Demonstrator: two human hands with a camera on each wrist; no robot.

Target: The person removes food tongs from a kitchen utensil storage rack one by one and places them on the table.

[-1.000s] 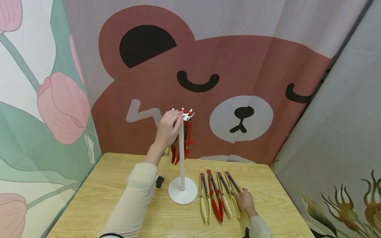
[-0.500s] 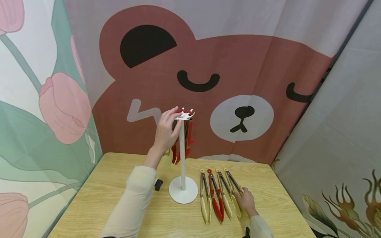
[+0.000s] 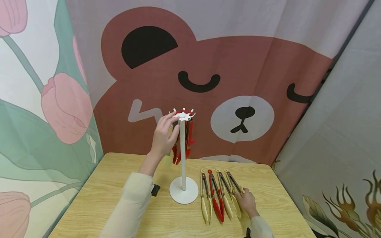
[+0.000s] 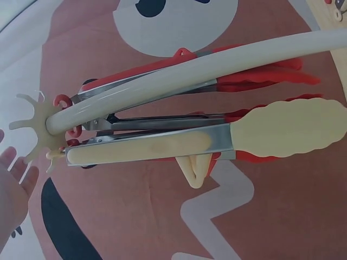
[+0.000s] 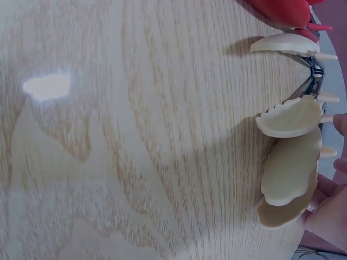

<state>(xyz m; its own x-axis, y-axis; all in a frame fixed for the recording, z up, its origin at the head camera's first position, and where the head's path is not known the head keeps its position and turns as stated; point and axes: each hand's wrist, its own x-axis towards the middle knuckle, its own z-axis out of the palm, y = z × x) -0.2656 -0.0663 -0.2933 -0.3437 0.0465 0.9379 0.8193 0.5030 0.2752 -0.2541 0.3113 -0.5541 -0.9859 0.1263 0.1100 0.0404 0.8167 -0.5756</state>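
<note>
My left hand (image 3: 163,137) is at the hook ring (image 3: 182,116) on top of a white stand, its loosely extended fingertips right at the ring's left edge. In the left wrist view, red tongs (image 4: 260,76) and a cream-tipped pair of tongs (image 4: 287,130) hang from the hooks beside the pole (image 4: 162,92). My right hand (image 3: 246,202) grips the rightmost cream-tipped tongs (image 3: 233,180) on the table. To their left lie two more cream-tipped tongs (image 3: 204,188) and a red pair (image 3: 215,195), side by side. The right fingers are partly cut off in the right wrist view.
The stand's round white base (image 3: 184,195) sits on the wooden table (image 3: 98,198), left of the row of tongs. A curtain (image 3: 253,66) with a bear print hangs behind the table. Another pale curtain (image 3: 342,125) borders the right side.
My left hand has drawn slightly left and down along the hook ring, and more hooks show on its left side. The right hand has stayed on the tongs.
</note>
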